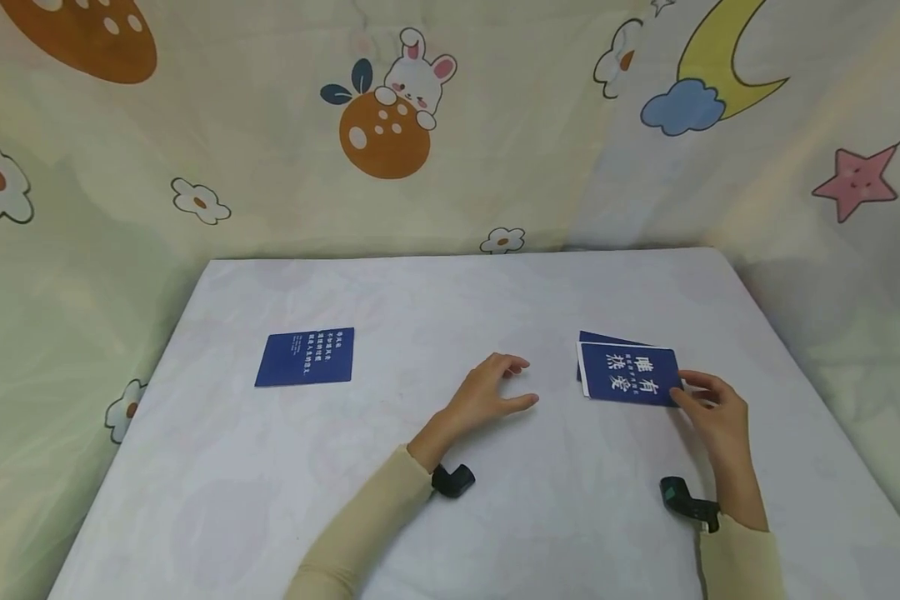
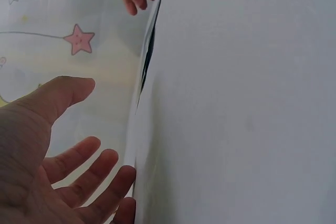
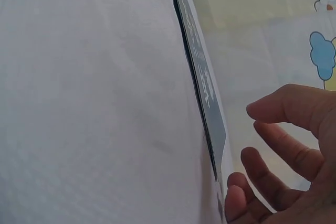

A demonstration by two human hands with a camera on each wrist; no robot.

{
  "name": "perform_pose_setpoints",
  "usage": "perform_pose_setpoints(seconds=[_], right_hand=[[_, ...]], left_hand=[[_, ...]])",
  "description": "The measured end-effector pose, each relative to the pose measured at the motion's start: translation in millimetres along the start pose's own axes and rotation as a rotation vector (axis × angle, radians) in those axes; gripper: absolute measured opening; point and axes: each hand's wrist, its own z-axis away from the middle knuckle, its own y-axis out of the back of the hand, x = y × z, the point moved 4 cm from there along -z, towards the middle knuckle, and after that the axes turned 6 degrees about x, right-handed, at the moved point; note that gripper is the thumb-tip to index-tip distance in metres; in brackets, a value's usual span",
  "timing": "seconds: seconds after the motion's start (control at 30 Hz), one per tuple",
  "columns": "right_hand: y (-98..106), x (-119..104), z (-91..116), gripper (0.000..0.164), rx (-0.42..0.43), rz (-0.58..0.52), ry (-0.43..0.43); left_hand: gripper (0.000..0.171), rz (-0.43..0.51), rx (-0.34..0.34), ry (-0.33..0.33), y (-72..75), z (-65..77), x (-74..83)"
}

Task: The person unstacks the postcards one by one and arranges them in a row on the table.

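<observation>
Two dark blue notebooks lie at the right of the table, one partly on top of the other. The upper notebook (image 1: 630,373) has large white characters and a white edge at its left side; only the top and left edges of the lower notebook (image 1: 607,337) show. My right hand (image 1: 716,408) is at the upper notebook's right edge, thumb and fingers loosely bent; in the right wrist view its fingertips (image 3: 255,109) pinch nothing. Over mid-table, my left hand (image 1: 491,392) holds nothing, thumb and fingers spread apart. Another blue notebook (image 1: 305,357) lies flat at the left.
A white cloth covers the table (image 1: 435,308). Behind it and at both sides hangs a patterned curtain (image 1: 270,125) with rabbits, flowers and a moon. Each wrist wears a small black camera, such as the left wrist's camera (image 1: 453,481).
</observation>
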Motion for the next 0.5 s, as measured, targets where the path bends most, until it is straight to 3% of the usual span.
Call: perform_pose_setpoints(seconds=[0.33, 0.5], right_hand=[[0, 7, -2, 0.050, -0.027, 0.025, 0.034], [3, 7, -1, 0.052, -0.052, 0.032, 0.053]], left_hand=[[0.047, -0.099, -0.028, -0.057, -27.4, -11.4, 19.4], [0.045, -0.134, 0.001, -0.051, -39.4, -19.0, 27.5]])
